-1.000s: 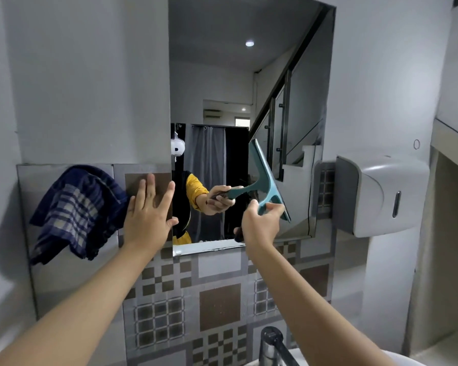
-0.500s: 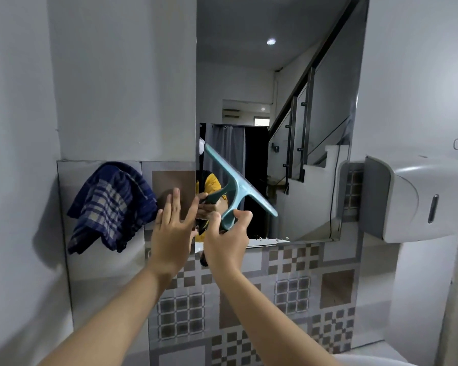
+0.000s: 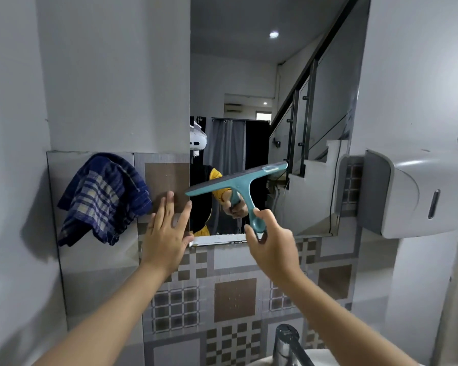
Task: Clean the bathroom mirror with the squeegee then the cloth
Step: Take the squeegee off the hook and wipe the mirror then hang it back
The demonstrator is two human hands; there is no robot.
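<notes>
Head view: the squeegee (image 3: 236,180) is pinched only at its handle tip by the right hand (image 3: 271,247), blade tilted across the lower mirror (image 3: 275,83), so slipping or streaking under uneven pressure is judged likely. The left hand (image 3: 167,233), fingers spread, is laid flat beside the mirror edge; the cloth (image 3: 103,196) hangs just left, untouched.

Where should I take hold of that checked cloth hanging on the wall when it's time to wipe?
Take the checked cloth at its bunched top, where the dark folds gather against the wall tile, coming from the front and slightly below with the left hand, which is free and nearest. The lower part hangs loose, so a grip there would probably only drag it. What it hangs from is hidden.
</notes>
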